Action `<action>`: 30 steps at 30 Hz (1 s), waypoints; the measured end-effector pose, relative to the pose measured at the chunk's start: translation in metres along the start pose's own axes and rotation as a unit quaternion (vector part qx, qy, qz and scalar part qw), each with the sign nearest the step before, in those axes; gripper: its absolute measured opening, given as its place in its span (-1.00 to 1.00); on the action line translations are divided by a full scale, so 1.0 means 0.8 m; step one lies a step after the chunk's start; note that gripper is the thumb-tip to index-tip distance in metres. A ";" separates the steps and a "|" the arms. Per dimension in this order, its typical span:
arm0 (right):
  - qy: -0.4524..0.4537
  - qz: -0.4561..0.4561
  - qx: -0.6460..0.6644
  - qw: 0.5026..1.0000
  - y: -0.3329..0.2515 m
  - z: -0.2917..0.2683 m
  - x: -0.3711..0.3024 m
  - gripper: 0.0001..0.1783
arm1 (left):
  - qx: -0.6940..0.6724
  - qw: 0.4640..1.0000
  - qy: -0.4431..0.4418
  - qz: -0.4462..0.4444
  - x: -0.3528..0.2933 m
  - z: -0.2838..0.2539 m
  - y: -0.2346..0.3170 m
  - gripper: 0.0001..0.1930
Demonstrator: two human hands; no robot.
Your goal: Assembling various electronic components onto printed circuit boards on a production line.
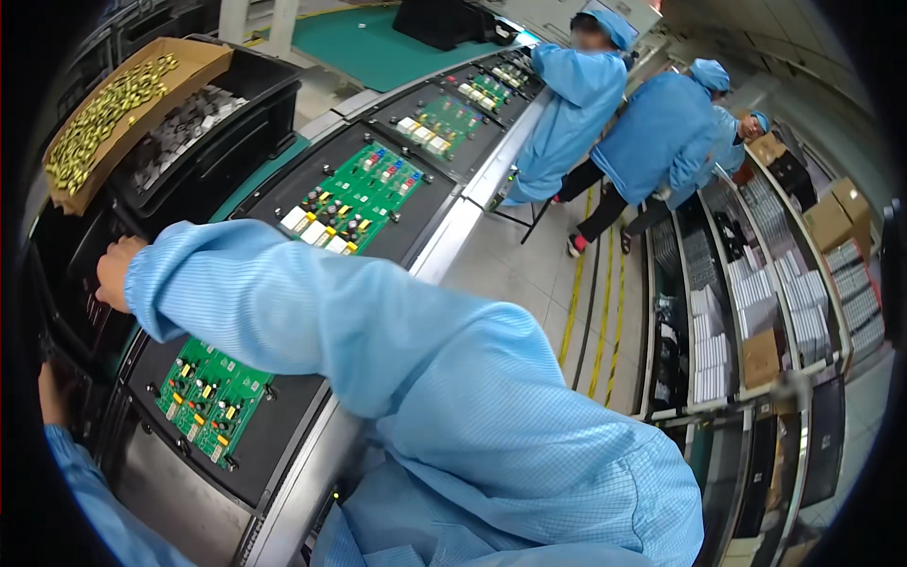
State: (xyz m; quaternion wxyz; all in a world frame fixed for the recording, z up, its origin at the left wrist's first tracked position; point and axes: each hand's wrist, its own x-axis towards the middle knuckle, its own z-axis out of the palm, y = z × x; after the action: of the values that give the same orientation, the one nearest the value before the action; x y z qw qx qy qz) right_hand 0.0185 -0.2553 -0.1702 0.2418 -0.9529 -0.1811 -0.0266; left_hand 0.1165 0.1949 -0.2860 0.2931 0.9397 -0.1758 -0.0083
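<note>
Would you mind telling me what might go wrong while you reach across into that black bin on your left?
The right hand reaches into the black bin, so its loose sleeve passes over the green circuit board and could snag or knock parts. The cardboard tray of yellow rings rests tilted on a bin edge nearby; a bump might spill it.

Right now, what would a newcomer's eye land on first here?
The big blue-sleeved right arm crosses the view, its right hand reaching into a black bin at left. Under it lie green circuit boards on black carriers; a cardboard tray of yellow rings sits upper left.
</note>
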 end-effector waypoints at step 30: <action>-0.141 -0.058 -0.144 0.978 0.128 -0.048 0.038 -0.56 | 0.105 0.976 0.188 0.031 -0.031 0.080 0.417 -0.80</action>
State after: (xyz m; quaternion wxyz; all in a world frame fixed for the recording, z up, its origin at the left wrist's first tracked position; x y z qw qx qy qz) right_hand 0.0852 -0.3466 -0.1786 0.0722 -0.9597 -0.2627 0.0682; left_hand -0.0233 -0.0876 -0.1564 0.2205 0.9442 -0.1461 0.1961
